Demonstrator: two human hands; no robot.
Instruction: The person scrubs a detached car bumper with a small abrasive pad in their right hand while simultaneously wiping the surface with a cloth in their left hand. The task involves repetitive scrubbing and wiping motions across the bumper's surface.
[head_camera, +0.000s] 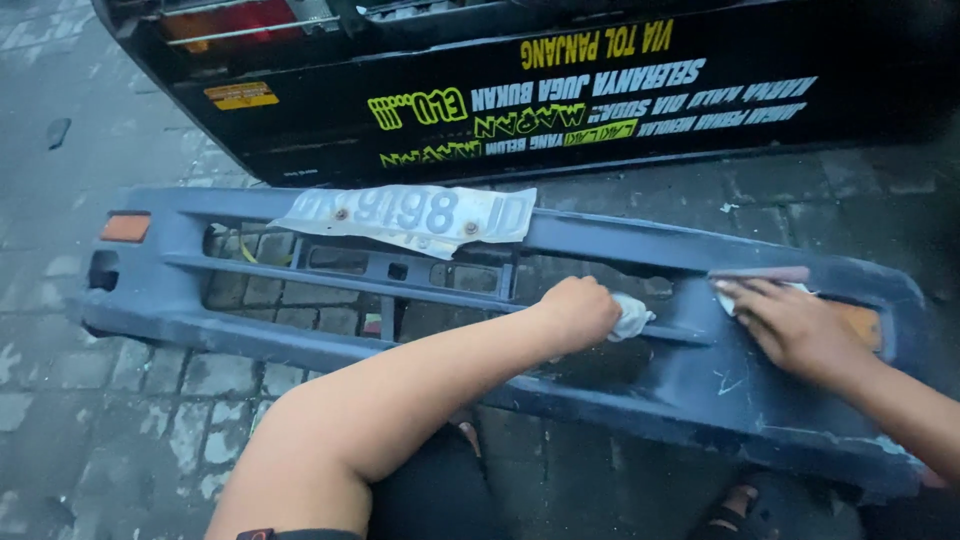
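Your left hand (578, 312) is fisted around a white rag (630, 317) on the middle bar of the grey bumper (300, 345) lying on the paving; your right hand (790, 322) presses flat near its end. Push hard and the unsupported bumper may slide, or the bent plate (410, 215) could snag the rag.

a dusty blue-grey plastic car bumper (300, 345) carries an orange rectangular lamp (125, 227) at one end and a bent white number plate with faded grey figures (410, 215). the left hand (578, 312) grips a crumpled white cloth (630, 317). behind stands a black panel with yellow, white and green lettering (600, 90). grey paving bricks (90, 400) show pale blotches.
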